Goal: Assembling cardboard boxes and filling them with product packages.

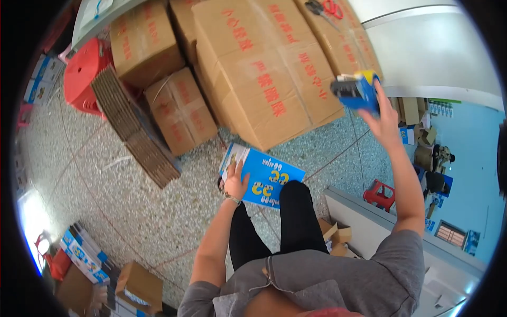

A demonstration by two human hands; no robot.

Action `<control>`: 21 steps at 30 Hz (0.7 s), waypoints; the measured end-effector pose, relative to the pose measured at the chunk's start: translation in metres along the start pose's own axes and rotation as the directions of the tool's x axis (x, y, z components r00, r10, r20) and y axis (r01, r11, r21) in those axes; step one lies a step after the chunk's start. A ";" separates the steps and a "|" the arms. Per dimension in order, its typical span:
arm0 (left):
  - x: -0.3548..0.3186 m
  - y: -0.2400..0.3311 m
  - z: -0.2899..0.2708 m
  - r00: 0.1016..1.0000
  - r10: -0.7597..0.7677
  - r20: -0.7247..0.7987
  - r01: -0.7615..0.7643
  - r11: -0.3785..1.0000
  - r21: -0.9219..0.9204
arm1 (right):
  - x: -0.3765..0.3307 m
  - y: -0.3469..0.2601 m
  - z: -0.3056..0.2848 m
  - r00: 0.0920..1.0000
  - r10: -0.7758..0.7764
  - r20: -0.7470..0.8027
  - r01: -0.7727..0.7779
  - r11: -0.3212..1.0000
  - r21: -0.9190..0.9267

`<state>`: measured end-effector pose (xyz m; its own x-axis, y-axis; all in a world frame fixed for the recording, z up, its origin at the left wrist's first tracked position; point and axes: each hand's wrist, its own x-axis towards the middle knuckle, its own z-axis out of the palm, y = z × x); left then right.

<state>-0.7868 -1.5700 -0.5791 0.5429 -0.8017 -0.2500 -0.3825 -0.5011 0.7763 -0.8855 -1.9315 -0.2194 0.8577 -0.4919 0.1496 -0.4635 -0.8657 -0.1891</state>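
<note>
My left hand [236, 182] lies with its fingers spread on the left end of a blue and white printed carton [264, 177]. The carton is in front of my knees, and my right knee covers part of its lower edge. Out to the right, my right hand [384, 120] is closed around a blue and yellow packing tape dispenser [358, 95]. The dispenser is raised near the right corner of a large brown cardboard box [274, 68], apart from the blue carton.
Smaller brown boxes [182, 111] stand beside the large one. A stack of flattened cardboard [132, 132] leans next to a red stool [87, 74]. Red-handled scissors [332, 9] lie on a far box. A low white partition [364, 211] runs along my right.
</note>
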 end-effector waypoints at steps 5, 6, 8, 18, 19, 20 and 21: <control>0.007 0.123 -0.122 1.000 0.009 0.025 0.015 0.596 -0.803 | -0.073 -0.069 0.020 0.933 -0.356 0.053 0.354 0.935 0.034; 0.012 0.140 -0.144 0.998 0.068 0.002 -0.033 0.515 -0.857 | -0.076 -0.083 0.030 0.931 -0.359 0.067 0.353 0.932 0.083; 0.016 0.154 -0.165 0.972 0.233 -0.029 -0.078 0.203 -0.976 | -0.081 -0.110 0.051 0.896 -0.399 0.196 0.343 0.901 0.266; 0.011 0.086 -0.183 0.933 0.183 0.308 0.231 0.351 -0.907 | -0.084 -0.149 0.124 0.816 -0.421 0.396 0.143 0.811 0.567; 0.011 0.080 -0.180 0.936 0.171 0.308 0.235 0.349 -0.907 | -0.084 -0.151 0.129 0.802 -0.428 0.416 0.123 0.801 0.586; 0.013 0.075 -0.177 0.951 0.094 0.293 0.235 0.393 -0.889 | -0.086 -0.152 0.134 0.797 -0.434 0.421 0.124 0.799 0.589; 0.016 0.069 -0.173 0.962 0.018 0.274 0.239 0.434 -0.868 | -0.090 -0.154 0.140 0.764 -0.334 0.551 -0.096 0.786 0.610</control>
<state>-0.6752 -1.5615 -0.4297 0.3104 -0.8692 -0.3849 0.6130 -0.1264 0.7799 -0.8604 -1.7407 -0.3399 0.9333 -0.0355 -0.3574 -0.3112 -0.5765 -0.7555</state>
